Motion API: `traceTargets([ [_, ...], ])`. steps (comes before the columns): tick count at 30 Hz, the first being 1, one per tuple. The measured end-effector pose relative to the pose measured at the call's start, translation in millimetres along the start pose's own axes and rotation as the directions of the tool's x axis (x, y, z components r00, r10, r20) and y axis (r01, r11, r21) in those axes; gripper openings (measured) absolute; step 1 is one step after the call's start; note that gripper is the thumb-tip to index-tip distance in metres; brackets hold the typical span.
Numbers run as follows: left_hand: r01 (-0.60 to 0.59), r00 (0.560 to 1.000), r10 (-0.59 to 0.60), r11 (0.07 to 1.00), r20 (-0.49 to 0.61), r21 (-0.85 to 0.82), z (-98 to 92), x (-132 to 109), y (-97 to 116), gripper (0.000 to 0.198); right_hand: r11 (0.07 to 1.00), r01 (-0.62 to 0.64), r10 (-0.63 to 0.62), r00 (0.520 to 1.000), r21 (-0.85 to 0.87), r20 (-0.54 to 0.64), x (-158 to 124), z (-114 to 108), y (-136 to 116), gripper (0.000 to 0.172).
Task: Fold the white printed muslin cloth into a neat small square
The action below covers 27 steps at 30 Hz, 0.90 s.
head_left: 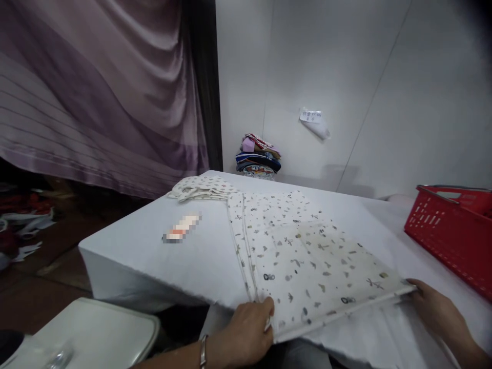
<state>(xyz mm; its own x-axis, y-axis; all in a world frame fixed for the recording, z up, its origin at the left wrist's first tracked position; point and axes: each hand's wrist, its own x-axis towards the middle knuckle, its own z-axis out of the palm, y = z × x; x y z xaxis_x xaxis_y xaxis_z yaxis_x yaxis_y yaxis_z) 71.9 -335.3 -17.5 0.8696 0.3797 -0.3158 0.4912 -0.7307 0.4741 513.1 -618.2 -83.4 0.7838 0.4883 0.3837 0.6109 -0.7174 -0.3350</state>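
Left fingers [266, 310] pinch the near-left corner of the white, small-printed cotton garment [307, 256]; the right hand [438, 312] meets its near-right corner, but whether those fingers are closed on it cannot be told. The garment lies flat along the near edge of the white-clothed counter [154, 256], with a red slatted plastic basket [453, 230] at the right. Step in hand: gripping the hem. Lifting it would call for both corners to rise evenly.

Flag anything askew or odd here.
Two things. The printed garment is bunched at its far end into a crumpled heap near the table edge, while the near part lies flat between the left hand and right hand. On the wall, a paper note curls off at one end.
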Motion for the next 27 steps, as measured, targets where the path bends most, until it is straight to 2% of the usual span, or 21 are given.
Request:
traceTargets([
  [2,0.030,0.999,-0.030,0.999,-0.011,-0.031,-6.2,-3.2,-0.7,0.029,0.997,-0.070,0.071,0.989,-0.013,0.131,-7.7,-1.2,1.1,0.034],
  [4,0.034,0.998,-0.041,0.993,-0.055,-0.115,-9.4,-6.2,-2.0,0.025,0.999,-0.028,0.034,0.990,-0.044,0.140,-18.9,-7.6,-15.4,0.042],
  [6,0.013,0.994,-0.040,0.970,-0.104,-0.242,-10.1,-7.8,-2.7,0.020,0.990,0.131,-0.129,0.991,-0.052,0.035,-39.6,-12.1,-54.8,0.048],
  [8,-0.001,0.989,-0.055,0.929,-0.140,-0.371,-10.3,-7.5,-1.6,0.017,0.955,0.283,-0.283,0.959,0.093,-0.011,-70.9,-9.4,-114.0,0.044],
  [9,-0.005,0.985,-0.068,0.906,-0.156,-0.424,-10.7,-6.7,-0.3,0.016,0.908,0.377,-0.390,0.920,0.182,0.043,-88.7,-5.2,-147.3,0.041],
  [10,-0.007,0.982,-0.082,0.885,-0.171,-0.466,-11.3,-5.6,1.5,0.016,0.841,0.481,-0.513,0.854,0.249,0.083,-106.1,0.4,-180.7,0.043],
  [12,-0.017,0.974,-0.104,0.855,-0.203,-0.519,-12.7,-3.3,5.6,0.016,0.629,0.690,-0.746,0.665,0.358,0.030,-134.4,13.2,-240.5,0.061],
  [13,-0.025,0.970,-0.110,0.844,-0.219,-0.536,-12.9,-2.4,7.4,0.016,0.536,0.751,-0.814,0.581,0.386,-0.001,-143.7,19.2,-264.7,0.069],
  [14,-0.034,0.966,-0.115,0.834,-0.233,-0.551,-12.6,-2.0,8.5,0.016,0.515,0.757,-0.828,0.560,0.402,0.006,-149.5,24.5,-284.1,0.071],
  [16,-0.051,0.962,-0.118,0.811,-0.248,-0.583,-10.6,-2.8,7.7,0.015,0.521,0.739,-0.823,0.568,0.427,0.022,-152.9,32.5,-309.0,0.058],
  [18,-0.043,0.970,-0.111,0.796,-0.216,-0.603,-8.9,-4.6,1.7,0.016,0.523,0.727,-0.815,0.580,0.446,0.009,-150.6,39.0,-318.1,0.044],
  [21,0.023,0.997,-0.064,0.782,-0.043,-0.623,-17.2,-0.8,-18.8,0.022,0.438,0.761,-0.852,0.521,0.478,-0.050,-147.1,49.5,-313.3,0.039],
  [23,0.042,0.999,-0.052,0.784,0.002,-0.620,-35.3,13.0,-39.4,0.028,0.413,0.746,-0.863,0.504,0.523,-0.038,-146.3,55.9,-306.1,0.036],
  [24,0.037,0.997,-0.067,0.794,-0.028,-0.607,-48.2,24.4,-51.0,0.030,0.429,0.712,-0.849,0.529,0.556,-0.022,-146.0,57.8,-303.1,0.035],
  [25,0.032,0.988,-0.111,0.820,-0.104,-0.571,-63.1,38.8,-63.0,0.031,0.459,0.661,-0.823,0.569,0.594,0.002,-145.6,58.5,-301.0,0.033],
  [27,0.069,0.946,-0.208,0.878,-0.248,-0.474,-95.9,74.5,-86.4,0.027,0.525,0.518,-0.753,0.652,0.676,0.085,-144.5,55.2,-299.8,0.028],
])
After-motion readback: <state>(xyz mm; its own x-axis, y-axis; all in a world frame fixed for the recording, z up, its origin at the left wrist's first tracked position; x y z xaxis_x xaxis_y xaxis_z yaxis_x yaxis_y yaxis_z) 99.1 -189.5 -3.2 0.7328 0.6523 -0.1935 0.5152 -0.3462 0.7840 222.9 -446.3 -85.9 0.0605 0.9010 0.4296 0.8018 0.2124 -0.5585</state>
